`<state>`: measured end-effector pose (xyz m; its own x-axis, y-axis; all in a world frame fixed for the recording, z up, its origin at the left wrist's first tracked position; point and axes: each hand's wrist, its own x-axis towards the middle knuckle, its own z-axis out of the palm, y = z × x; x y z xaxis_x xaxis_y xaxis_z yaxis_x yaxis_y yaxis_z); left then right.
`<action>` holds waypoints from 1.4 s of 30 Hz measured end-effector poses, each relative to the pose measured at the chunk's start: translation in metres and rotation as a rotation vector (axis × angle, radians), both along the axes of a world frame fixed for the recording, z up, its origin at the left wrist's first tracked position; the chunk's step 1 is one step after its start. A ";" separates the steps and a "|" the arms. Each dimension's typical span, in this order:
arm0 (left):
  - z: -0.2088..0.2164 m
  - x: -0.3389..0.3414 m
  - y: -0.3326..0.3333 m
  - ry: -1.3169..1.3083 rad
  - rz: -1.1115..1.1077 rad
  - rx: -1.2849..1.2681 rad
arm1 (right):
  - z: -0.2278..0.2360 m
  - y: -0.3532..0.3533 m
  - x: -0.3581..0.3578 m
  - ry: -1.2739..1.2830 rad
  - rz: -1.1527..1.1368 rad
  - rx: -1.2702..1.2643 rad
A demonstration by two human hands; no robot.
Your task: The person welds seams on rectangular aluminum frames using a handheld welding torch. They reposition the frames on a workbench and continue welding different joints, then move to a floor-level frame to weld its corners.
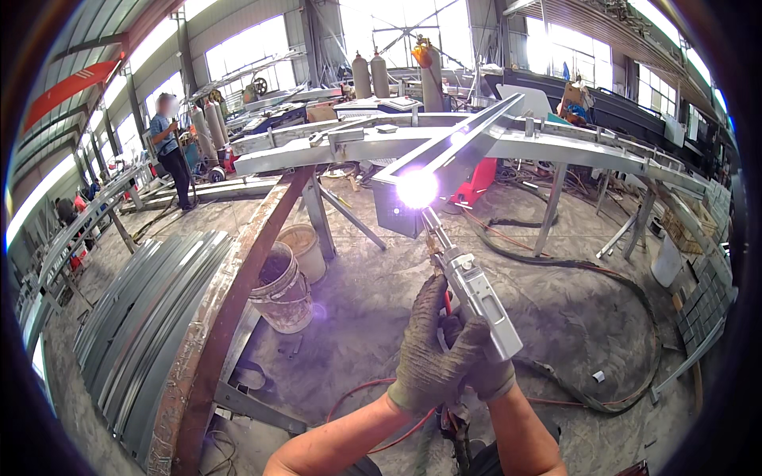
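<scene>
A silver handheld welding gun (481, 300) points up and away from me, and both my gloved hands are closed around its lower part. My left hand (427, 353) wraps it from the left side; my right hand (479, 358) grips just beside it, its fingers partly hidden by the left hand and the gun. At the nozzle a bright white-violet glare (417, 189) burns against the near end of a grey metal box beam (452, 155). That glare hides the exact contact spot. The beam lies across a pale metal frame (587, 151).
A rusty brown beam (230, 317) slants along my left, near two dirty buckets (283, 293) and stacked metal profiles (151, 317). Black hose (635, 293) loops over the floor at right. Another person (168, 147) stands far left. Gas cylinders (379, 77) stand behind.
</scene>
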<state>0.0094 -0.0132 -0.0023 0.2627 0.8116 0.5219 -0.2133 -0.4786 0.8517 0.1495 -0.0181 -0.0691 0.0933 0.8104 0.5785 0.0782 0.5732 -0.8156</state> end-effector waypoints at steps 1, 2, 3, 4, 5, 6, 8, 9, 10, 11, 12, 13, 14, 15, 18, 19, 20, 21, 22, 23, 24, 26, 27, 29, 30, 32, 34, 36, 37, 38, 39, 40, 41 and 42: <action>0.006 0.000 -0.002 -0.005 -0.012 -0.010 | -0.005 -0.001 0.001 0.069 0.048 -0.012; 0.009 0.000 -0.003 -0.005 -0.017 -0.023 | -0.001 -0.003 -0.001 0.069 0.076 -0.024; 0.004 -0.001 0.002 0.021 0.007 0.035 | 0.005 -0.005 -0.003 0.069 0.103 -0.037; 0.004 -0.002 0.002 0.027 -0.005 0.001 | 0.009 -0.002 -0.006 0.153 0.138 -0.065; 0.004 -0.002 0.002 0.030 -0.021 -0.032 | 0.007 -0.002 -0.005 0.103 0.103 -0.045; 0.006 -0.001 0.002 0.011 -0.012 0.016 | 0.003 -0.001 -0.002 0.054 0.068 -0.026; 0.005 -0.001 0.002 0.013 -0.005 0.020 | -0.005 0.001 0.004 -0.045 -0.014 -0.042; 0.009 -0.001 -0.001 0.008 -0.011 -0.004 | -0.010 0.003 0.006 -0.064 -0.023 -0.043; 0.011 -0.001 -0.003 -0.005 -0.033 -0.043 | -0.014 0.005 0.009 -0.082 -0.033 -0.044; 0.011 -0.002 -0.003 0.002 -0.025 -0.021 | -0.017 0.007 0.011 -0.100 -0.040 -0.045; 0.012 -0.002 -0.002 0.008 -0.017 0.001 | -0.016 0.006 0.011 -0.110 -0.031 -0.041; 0.012 -0.002 -0.001 0.015 -0.009 0.023 | -0.014 0.005 0.011 -0.112 -0.025 -0.038; 0.011 -0.002 0.000 0.019 -0.016 0.026 | -0.013 0.004 0.012 -0.113 -0.019 -0.035; 0.010 -0.002 0.001 0.024 -0.023 0.030 | -0.011 0.004 0.012 -0.107 -0.015 -0.033; 0.010 -0.002 -0.002 0.021 -0.009 0.021 | -0.023 0.007 0.010 -0.009 0.018 -0.017; 0.010 -0.002 -0.003 0.010 -0.022 -0.001 | -0.026 0.006 0.009 0.132 0.092 -0.064; 0.011 -0.003 -0.004 0.015 -0.016 0.002 | -0.029 0.006 0.008 0.277 0.156 -0.107; 0.013 -0.003 -0.004 0.020 -0.010 0.004 | -0.029 0.005 0.008 0.518 0.279 -0.205; 0.013 -0.002 -0.003 0.016 -0.023 -0.008 | -0.027 0.005 0.009 0.515 0.276 -0.215; 0.013 -0.003 -0.003 0.031 -0.009 0.015 | -0.026 0.004 0.009 0.513 0.275 -0.226; 0.012 -0.004 -0.002 0.047 0.005 0.038 | -0.021 0.004 0.010 0.268 0.148 -0.148; 0.009 -0.003 0.001 0.067 0.031 0.075 | -0.017 0.002 0.009 0.015 -0.002 -0.083; 0.010 -0.003 -0.001 0.042 0.006 0.030 | -0.012 0.000 0.007 0.018 -0.004 -0.080; 0.013 -0.003 -0.003 0.009 -0.026 -0.003 | -0.003 -0.003 0.003 0.026 -0.009 -0.071; 0.004 -0.002 0.001 0.028 0.014 0.034 | -0.002 -0.002 0.002 0.099 0.024 -0.126; -0.003 -0.002 -0.006 0.019 -0.022 0.003 | 0.002 -0.006 -0.012 0.356 0.105 -0.078; -0.007 -0.002 -0.010 0.005 -0.042 0.011 | 0.010 -0.019 -0.008 0.213 0.095 -0.101; -0.010 0.002 -0.013 -0.019 -0.064 -0.003 | 0.016 -0.024 -0.009 0.152 0.033 -0.146; -0.012 0.003 -0.013 -0.020 -0.061 -0.001 | 0.014 -0.023 -0.008 0.121 0.006 -0.106; -0.015 0.004 -0.011 0.007 -0.035 0.018 | 0.010 -0.023 -0.006 0.092 -0.024 -0.065; -0.016 0.005 -0.010 0.033 -0.009 0.038 | 0.007 -0.022 -0.004 0.063 -0.054 -0.024; -0.015 0.005 -0.009 0.027 -0.019 0.035 | 0.007 -0.022 -0.002 0.048 -0.054 -0.033; -0.015 0.005 -0.009 0.021 -0.029 0.029 | 0.005 -0.022 -0.001 0.032 -0.055 -0.046; -0.015 0.005 -0.009 0.015 -0.040 0.022 | 0.005 -0.023 -0.001 0.020 -0.059 -0.051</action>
